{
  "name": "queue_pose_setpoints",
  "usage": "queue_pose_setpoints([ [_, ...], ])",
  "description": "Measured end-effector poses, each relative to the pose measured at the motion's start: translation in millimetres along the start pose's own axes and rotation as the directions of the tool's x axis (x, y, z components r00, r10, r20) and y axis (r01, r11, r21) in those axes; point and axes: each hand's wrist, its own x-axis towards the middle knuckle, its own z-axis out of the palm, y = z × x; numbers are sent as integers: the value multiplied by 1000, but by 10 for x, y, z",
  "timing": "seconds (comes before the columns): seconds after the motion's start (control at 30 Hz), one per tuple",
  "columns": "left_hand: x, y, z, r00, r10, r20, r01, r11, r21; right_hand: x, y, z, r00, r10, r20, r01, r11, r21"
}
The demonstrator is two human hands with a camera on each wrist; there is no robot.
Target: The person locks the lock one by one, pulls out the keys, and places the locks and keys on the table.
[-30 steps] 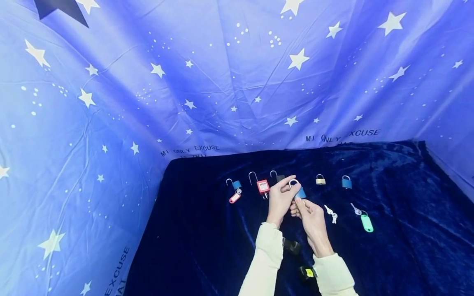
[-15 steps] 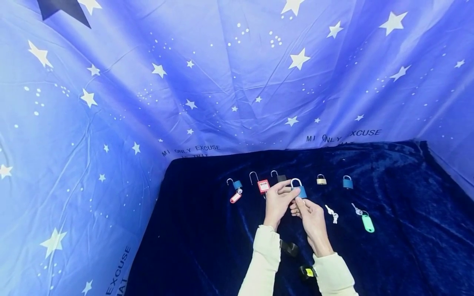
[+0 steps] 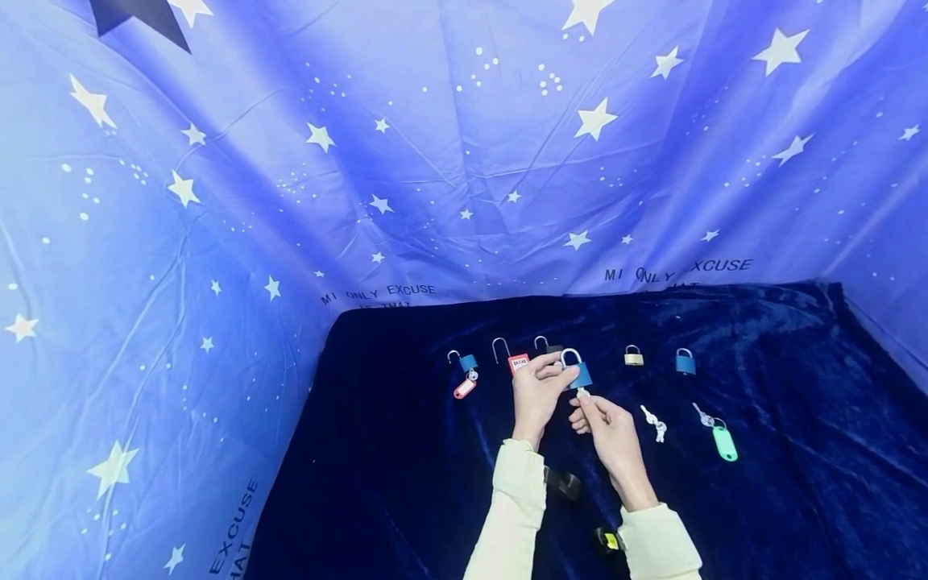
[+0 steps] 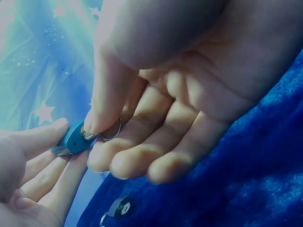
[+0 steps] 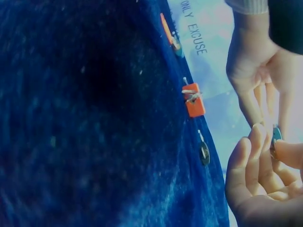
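My left hand grips a blue padlock by its body, silver shackle pointing up. Under the lock, my right hand pinches a small key between thumb and forefinger, at the padlock's bottom face. In the left wrist view the key meets the keyhole end of the teal-looking lock body, and a thin metal ring hangs from it by the right fingers. The right wrist view has the padlock mostly hidden between both hands.
Left of the hands lie an opened blue padlock with a red-tagged key, a red padlock and a partly hidden black one. Rightward are a brass padlock, another blue padlock, loose keys and a green-tagged key.
The left hand and padlock have shifted slightly left and tilted against the right hand. More of the key now shows between lock and right fingers. The view has drifted a little.
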Motion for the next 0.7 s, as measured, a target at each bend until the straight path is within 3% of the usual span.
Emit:
queue_pose_setpoints([
  [0.13,36,-31,-32,1000,-13,10,13,1000,0,2,17,-13,995,-102,-20,98,986,-138],
  [0.37,55,-40,-35,999,-32,20,33,999,-11,-28,25,-56,971,-230,-60,190,903,-385],
  [0.47,60,-48,-32,999,-43,17,43,999,-12,-41,17,-75,966,-252,-64,201,880,-431],
  [0.7,74,-44,-10,998,-62,29,63,998,-31,-36,9,-98,960,-272,-71,214,871,-443],
])
